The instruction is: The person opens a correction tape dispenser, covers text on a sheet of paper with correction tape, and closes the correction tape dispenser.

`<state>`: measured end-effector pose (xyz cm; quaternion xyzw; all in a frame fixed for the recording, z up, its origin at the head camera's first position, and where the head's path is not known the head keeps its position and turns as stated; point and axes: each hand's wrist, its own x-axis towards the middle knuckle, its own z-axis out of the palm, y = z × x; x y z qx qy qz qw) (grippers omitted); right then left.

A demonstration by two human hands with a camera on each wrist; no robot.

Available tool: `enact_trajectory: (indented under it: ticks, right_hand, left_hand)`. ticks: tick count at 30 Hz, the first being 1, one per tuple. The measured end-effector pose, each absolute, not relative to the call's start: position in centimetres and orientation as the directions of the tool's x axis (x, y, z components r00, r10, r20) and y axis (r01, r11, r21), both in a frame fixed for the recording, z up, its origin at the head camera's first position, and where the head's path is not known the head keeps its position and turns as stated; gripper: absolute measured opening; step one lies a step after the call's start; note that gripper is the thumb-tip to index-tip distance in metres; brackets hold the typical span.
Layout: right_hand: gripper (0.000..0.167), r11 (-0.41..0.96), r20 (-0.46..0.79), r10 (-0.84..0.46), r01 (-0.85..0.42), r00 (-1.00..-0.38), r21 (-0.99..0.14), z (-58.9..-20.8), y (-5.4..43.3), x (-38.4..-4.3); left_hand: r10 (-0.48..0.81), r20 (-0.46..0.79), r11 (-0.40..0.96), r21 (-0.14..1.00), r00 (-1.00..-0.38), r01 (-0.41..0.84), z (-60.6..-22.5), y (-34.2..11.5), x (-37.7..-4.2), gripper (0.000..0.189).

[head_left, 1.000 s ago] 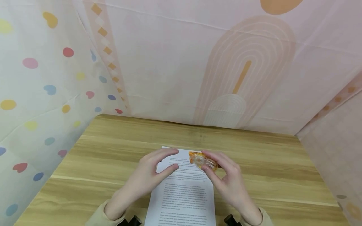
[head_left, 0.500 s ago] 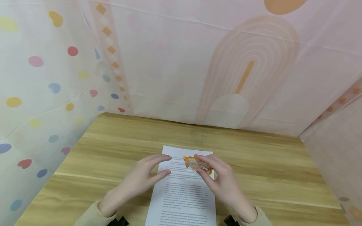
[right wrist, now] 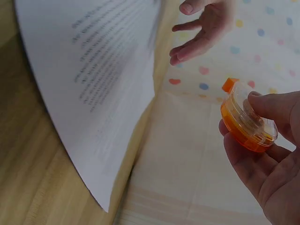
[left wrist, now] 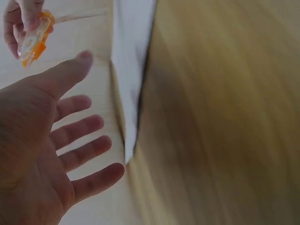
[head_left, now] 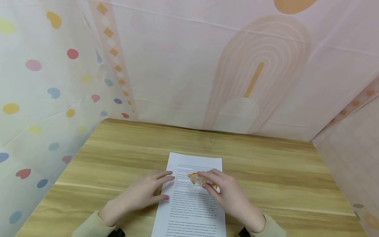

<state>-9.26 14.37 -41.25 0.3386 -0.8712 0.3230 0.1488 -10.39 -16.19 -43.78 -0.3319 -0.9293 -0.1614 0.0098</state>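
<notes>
In my right hand [head_left: 229, 191] is an orange and clear correction tape [head_left: 196, 179], pinched between thumb and fingers above the printed sheet of paper [head_left: 195, 160]. The right wrist view shows its clear case [right wrist: 248, 112] under my thumb, with an orange tip at one end. My left hand [head_left: 142, 191] hovers by the sheet's left edge, fingers spread and holding nothing. In the left wrist view that palm [left wrist: 33, 159] faces the camera, and the correction tape [left wrist: 35, 40] appears at upper left. Whether the left fingertips touch the paper, I cannot tell.
The sheet lies on a wood-grain table [head_left: 275, 174]. A pale patterned cloth [head_left: 171, 65] hangs behind the table, and a cloth with coloured dots and hearts [head_left: 38, 98] hangs at the left. Black straps show at both sleeves.
My right hand has brought the correction tape left and nearer to me over the sheet. My left hand has shifted left and toward me, staying unfilled.
</notes>
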Motion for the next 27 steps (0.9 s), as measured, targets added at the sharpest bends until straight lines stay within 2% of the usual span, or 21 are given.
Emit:
enact_trajectory:
  ticks: [6, 10, 14, 17, 21, 27]
  right_hand:
    - [0.038, 0.579, 0.441, -0.595, -0.739, -0.672, -0.345, -41.8, 13.7, -9.1]
    - [0.035, 0.576, 0.399, -0.662, -0.771, -0.635, -0.27, -41.7, 13.3, -9.2]
    - [0.036, 0.566, 0.285, -0.734, -0.787, -0.616, -0.244, -41.6, 12.9, -9.6]
    - [0.036, 0.541, 0.234, -0.78, -0.813, -0.58, -0.213, -41.8, 12.6, -10.0]
    - [0.033, 0.51, 0.205, -0.815, -0.839, -0.542, -0.189, -42.1, 12.0, -10.6]
    - [0.024, 0.495, 0.171, -0.83, -0.842, -0.532, -0.216, -42.4, 10.8, -11.1]
  left_hand:
    - [0.664, 0.052, 0.706, 0.286, -0.746, 0.649, -44.3, -17.3, -10.2, 0.069]
    - [0.683, 0.033, 0.692, 0.29, -0.73, 0.661, -44.7, -17.7, -10.2, 0.07]
    - [0.683, 0.026, 0.695, 0.285, -0.73, 0.66, -44.9, -17.7, -10.2, 0.067]
    - [0.682, 0.017, 0.7, 0.275, -0.731, 0.659, -45.0, -17.6, -10.3, 0.068]
    - [0.682, 0.007, 0.701, 0.281, -0.731, 0.656, -45.0, -17.5, -10.3, 0.069]
    - [0.676, -0.019, 0.702, 0.319, -0.736, 0.637, -45.0, -17.5, -10.4, 0.074]
